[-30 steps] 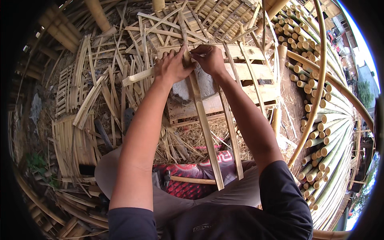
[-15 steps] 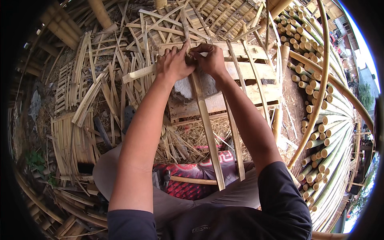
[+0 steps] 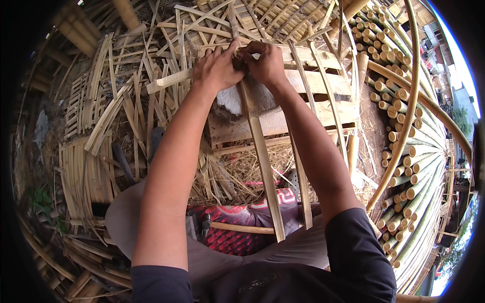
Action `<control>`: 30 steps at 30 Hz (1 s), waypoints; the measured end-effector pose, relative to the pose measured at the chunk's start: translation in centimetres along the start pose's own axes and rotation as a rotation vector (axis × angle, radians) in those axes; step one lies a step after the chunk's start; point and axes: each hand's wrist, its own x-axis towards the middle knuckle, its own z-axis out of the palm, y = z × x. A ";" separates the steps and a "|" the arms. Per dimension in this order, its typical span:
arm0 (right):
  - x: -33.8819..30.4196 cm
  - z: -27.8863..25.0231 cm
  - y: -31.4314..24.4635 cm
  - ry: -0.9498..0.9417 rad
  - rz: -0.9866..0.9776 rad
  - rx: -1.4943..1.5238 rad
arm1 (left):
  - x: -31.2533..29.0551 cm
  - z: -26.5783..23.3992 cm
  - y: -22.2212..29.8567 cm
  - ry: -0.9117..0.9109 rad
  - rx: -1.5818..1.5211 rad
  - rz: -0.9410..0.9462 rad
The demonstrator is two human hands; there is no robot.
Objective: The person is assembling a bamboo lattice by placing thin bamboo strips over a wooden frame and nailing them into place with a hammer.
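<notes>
My left hand (image 3: 218,69) is closed over a bamboo strip at a spot where a long strip (image 3: 262,151) and a cross strip (image 3: 171,81) appear to meet. Its index finger points up along the long strip. Close beside it, my right hand (image 3: 265,64) has its fingers bent in a pinch against the strip; whatever is between the fingertips is hidden. Beneath the hands sits a rough grey block (image 3: 231,103). The long strip slopes down towards my lap. Further bamboo strips (image 3: 327,91) lie across the wooden slatted platform (image 3: 283,123) on the right.
A hammer (image 3: 242,228) rests on a red and dark patterned cloth (image 3: 232,242) at my lap. Loose bamboo strips (image 3: 106,126) and shavings cover the ground to the left. Stacked bamboo poles (image 3: 411,151) fill the right side, with a curved pole (image 3: 410,96) in front of them.
Both hands keep the same grip at the joint, with only a slight shift up in the picture. The view has moved a little; nothing has been let go.
</notes>
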 end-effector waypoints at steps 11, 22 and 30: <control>-0.2 0.0 -0.7 0.001 0.007 -0.023 | -0.2 -0.5 0.0 -0.035 -0.016 -0.020; -0.5 -0.3 -0.3 -0.003 -0.010 0.018 | -0.2 -0.1 0.1 0.085 0.026 0.044; -0.6 -0.1 -0.9 0.039 -0.025 0.034 | 1.3 0.9 -1.0 0.355 -0.586 0.365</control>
